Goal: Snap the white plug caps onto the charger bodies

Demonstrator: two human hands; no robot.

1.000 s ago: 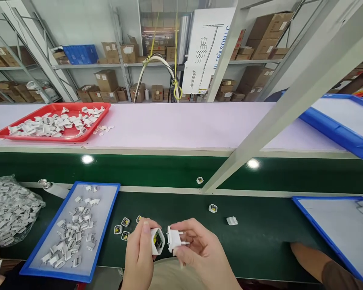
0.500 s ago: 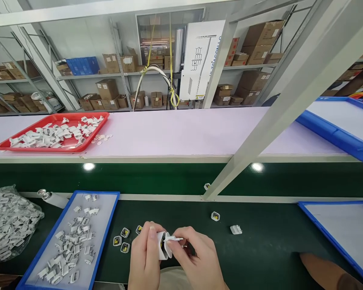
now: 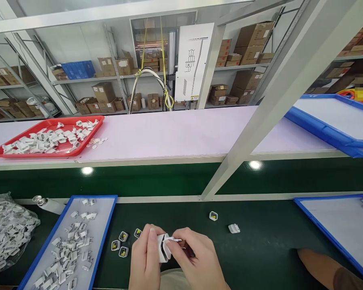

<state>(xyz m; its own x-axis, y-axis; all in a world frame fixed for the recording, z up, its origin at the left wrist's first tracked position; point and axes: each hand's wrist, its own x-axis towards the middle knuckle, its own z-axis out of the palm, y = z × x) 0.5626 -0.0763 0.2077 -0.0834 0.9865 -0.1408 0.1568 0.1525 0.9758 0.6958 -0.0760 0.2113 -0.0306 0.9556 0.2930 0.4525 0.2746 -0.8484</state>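
My left hand [image 3: 145, 262] grips a small white charger housing [image 3: 161, 249] at the near edge of the green belt. My right hand [image 3: 196, 264] pinches a white plug cap with two metal pins [image 3: 171, 243] and presses it against that housing. Both hands are closed on their parts and touch each other. Three open housings with yellow insides [image 3: 119, 245] lie on the belt just left of my left hand. Two more loose parts, a housing [image 3: 213, 216] and a white cap [image 3: 234, 228], lie to the right.
A blue tray of white plug caps [image 3: 75, 237] lies at left, beside a clear bag of parts [image 3: 6, 229]. A red tray of parts [image 3: 45, 137] sits on the pink bench. Blue trays [image 3: 335, 225] stand at right. Another person's forearm [image 3: 323, 268] rests at lower right.
A second ago the two parts were held apart. My right hand has since brought the pinned cap onto the housing, and they now stay pressed together. The view has shifted slightly.
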